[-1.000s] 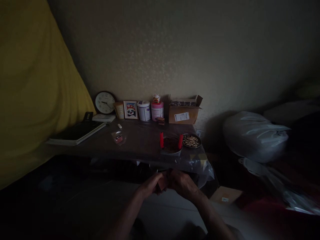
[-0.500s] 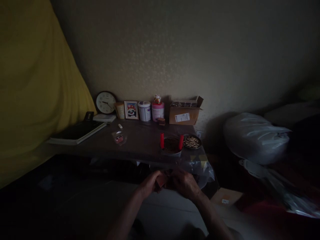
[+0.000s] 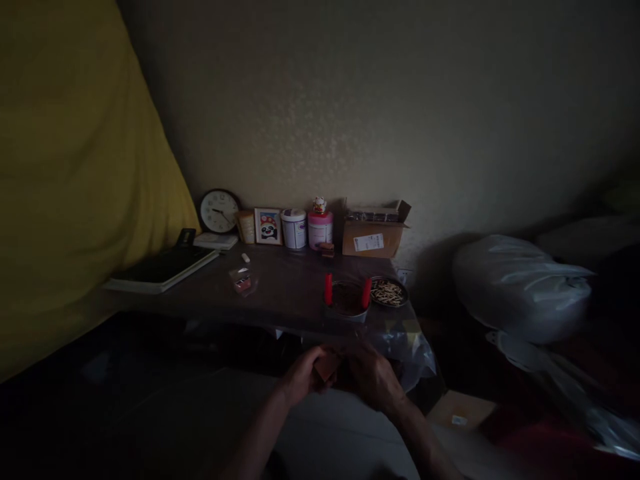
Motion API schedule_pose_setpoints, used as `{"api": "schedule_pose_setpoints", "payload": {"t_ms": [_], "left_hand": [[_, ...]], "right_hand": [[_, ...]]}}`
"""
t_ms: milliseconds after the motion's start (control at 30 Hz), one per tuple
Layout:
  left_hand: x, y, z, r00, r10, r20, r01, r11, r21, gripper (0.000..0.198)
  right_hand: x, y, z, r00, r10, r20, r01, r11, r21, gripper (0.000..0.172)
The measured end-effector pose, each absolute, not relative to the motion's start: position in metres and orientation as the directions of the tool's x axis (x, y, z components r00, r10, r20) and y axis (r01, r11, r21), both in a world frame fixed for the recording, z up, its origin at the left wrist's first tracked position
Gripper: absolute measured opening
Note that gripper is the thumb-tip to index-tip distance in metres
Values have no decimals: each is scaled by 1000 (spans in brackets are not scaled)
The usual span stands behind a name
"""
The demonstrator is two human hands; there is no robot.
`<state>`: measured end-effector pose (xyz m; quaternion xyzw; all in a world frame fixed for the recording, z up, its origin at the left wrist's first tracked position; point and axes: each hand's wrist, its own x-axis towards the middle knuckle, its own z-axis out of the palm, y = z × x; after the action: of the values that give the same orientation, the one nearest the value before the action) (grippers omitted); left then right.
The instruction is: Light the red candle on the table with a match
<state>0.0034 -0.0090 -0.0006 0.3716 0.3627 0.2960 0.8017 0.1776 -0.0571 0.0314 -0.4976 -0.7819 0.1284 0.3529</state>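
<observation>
Both hands work close together at the near side of the table (image 3: 285, 287).
The left hand (image 3: 304, 372) grips a small reddish-brown box (image 3: 327, 366); the right hand (image 3: 373, 377) curls just right of it, and shadow hides whether it pinches anything. For good control, the left hand should hold the box firmly without crushing it, while the right makes small, light movements. Beyond, two red candles (image 3: 329, 289) stand in a round tin (image 3: 350, 318); reaching over them would risk a knock.
</observation>
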Motion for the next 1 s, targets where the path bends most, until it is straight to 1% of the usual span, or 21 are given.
{"api": "schedule_pose_setpoints", "payload": {"t_ms": [167, 300, 433, 600, 767, 867, 1000], "left_hand": [[5, -9, 2, 559, 748, -358, -256, 567, 783, 33], [6, -11, 6, 531, 784, -321, -327, 540, 776, 30], [6, -12, 10, 516, 821, -245, -416, 490, 766, 34], [9, -12, 15, 470, 859, -202, -459, 433, 776, 31], [11, -14, 16, 409, 891, -197, -427, 377, 822, 26], [11, -16, 17, 367, 912, -185, -399, 334, 854, 26], [11, -17, 20, 347, 920, -181, -402, 320, 858, 22]], "right_hand": [[178, -55, 37, -112, 909, 401, 633, 376, -676, 18], [177, -54, 37, -18, 947, 321, 533, 280, -798, 22], [173, -54, 33, 13, 968, 249, 402, 223, -888, 25], [168, -51, 24, 14, 964, 267, 324, 248, -913, 26], [162, -51, 21, 45, 970, 240, 293, 216, -931, 32], [156, -53, 24, 36, 975, 220, 246, 204, -947, 36], [150, -54, 27, 27, 978, 208, 166, 201, -965, 36]]}}
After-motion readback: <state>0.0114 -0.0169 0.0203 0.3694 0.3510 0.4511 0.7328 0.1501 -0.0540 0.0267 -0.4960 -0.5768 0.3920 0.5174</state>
